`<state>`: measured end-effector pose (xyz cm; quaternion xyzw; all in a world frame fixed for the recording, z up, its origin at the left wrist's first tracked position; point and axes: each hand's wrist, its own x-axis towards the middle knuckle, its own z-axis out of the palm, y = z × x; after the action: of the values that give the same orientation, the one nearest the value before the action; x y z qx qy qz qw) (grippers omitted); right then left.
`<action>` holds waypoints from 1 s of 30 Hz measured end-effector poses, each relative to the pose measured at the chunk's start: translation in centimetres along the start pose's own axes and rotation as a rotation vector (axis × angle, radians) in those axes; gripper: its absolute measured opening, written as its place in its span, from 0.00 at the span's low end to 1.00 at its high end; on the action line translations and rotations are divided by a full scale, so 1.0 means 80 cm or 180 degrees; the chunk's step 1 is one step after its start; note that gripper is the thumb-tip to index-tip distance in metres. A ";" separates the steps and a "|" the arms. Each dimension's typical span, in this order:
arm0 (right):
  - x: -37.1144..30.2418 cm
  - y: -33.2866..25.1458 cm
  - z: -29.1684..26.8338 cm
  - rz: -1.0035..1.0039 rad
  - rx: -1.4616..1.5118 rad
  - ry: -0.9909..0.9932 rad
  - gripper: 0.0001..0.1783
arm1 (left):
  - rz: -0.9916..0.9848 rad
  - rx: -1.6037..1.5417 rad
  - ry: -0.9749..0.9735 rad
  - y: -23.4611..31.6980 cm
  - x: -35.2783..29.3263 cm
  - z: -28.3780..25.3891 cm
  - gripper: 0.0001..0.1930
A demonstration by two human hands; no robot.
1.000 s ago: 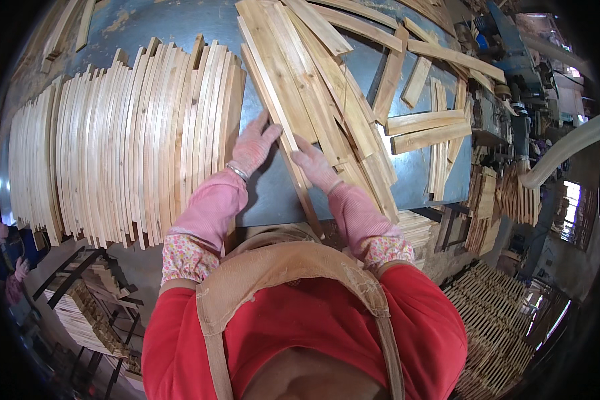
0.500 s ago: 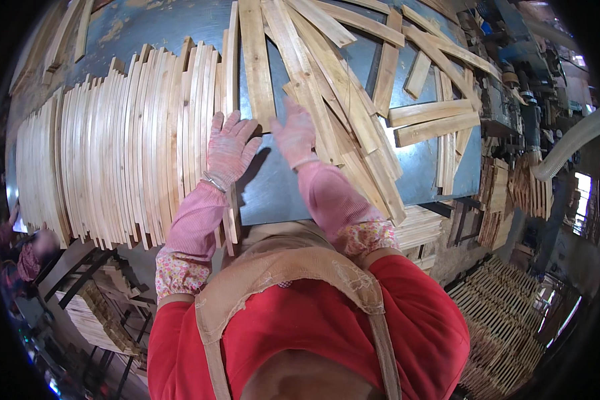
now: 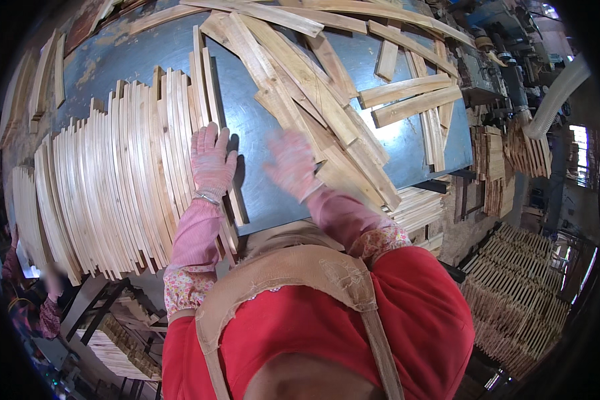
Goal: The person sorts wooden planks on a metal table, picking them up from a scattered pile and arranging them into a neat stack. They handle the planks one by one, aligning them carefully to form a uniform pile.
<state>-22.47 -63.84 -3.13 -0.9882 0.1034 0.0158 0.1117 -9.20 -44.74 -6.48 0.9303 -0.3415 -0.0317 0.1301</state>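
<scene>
Blue tabletop (image 3: 263, 207) bears slats (image 3: 123, 180) mostly left of the hands (image 3: 212, 163), boards (image 3: 307, 87) right.

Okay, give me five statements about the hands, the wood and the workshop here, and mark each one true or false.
1. The left hand is at the right end of the row of slats. True.
2. The right hand grips a board. False: the right hand looks empty, blurred above the table.
3. The table is bright red. False: the table is blue.
4. A pale curved hose shows toward the right edge of the view. True.
5. The loose boards all lie parallel. False: the loose boards point in several directions.
</scene>
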 end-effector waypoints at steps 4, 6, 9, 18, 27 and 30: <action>0.022 0.069 0.027 0.0746 -0.0070 0.0624 0.44 | -0.0002 -0.0117 -0.0079 0.011 0.007 -0.008 0.34; 0.025 0.067 0.030 0.0758 0.0347 0.0320 0.41 | 0.0076 -0.0315 0.0068 0.008 0.005 -0.007 0.35; 0.018 -0.010 -0.028 0.0887 0.1540 -0.1337 0.31 | 0.0312 -0.0623 0.0637 -0.011 -0.002 0.015 0.38; 0.072 0.088 -0.005 0.0506 -0.0436 0.0994 0.37 | 0.0047 -0.0043 0.0190 0.007 0.001 -0.001 0.35; 0.045 0.217 -0.081 0.0711 0.0267 0.0134 0.45 | -0.0144 -0.0040 -0.0042 -0.002 0.002 -0.001 0.38; 0.003 0.246 -0.142 0.0544 -0.0245 -0.0118 0.45 | -0.0479 -0.0890 -0.0067 -0.005 0.016 -0.018 0.39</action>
<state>-26.23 -85.16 3.63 -0.9789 0.1845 0.0475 0.0738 -7.71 -44.95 -5.16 0.9257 -0.2644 -0.0984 0.2520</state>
